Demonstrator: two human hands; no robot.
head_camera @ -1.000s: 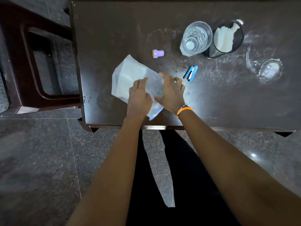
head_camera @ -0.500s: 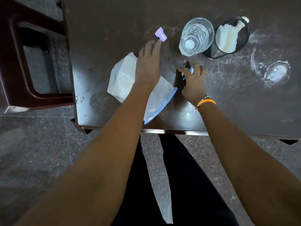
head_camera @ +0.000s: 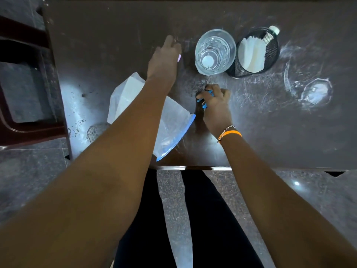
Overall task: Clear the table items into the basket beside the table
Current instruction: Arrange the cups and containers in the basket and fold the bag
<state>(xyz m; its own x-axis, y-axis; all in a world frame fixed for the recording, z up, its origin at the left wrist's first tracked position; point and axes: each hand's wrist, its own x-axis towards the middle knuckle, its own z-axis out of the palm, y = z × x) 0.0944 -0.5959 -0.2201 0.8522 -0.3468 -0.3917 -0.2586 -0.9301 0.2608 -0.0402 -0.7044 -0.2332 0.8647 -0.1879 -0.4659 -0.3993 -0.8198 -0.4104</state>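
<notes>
Fingers of the right hand [head_camera: 216, 105] are now curled around the blue clip [head_camera: 205, 102], lifted off the counter [head_camera: 270, 132]. The purple cap [head_camera: 179, 58] is now covered by the left hand [head_camera: 164, 60]; its grip cannot be told. Both bits look ready for the basket, which is not seen. The plastic bag [head_camera: 170, 120] is let go.

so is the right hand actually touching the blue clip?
Touching. The head view shows the right hand closed around the blue clip, with its fingers curled over it and only bits of blue showing between them.
</notes>
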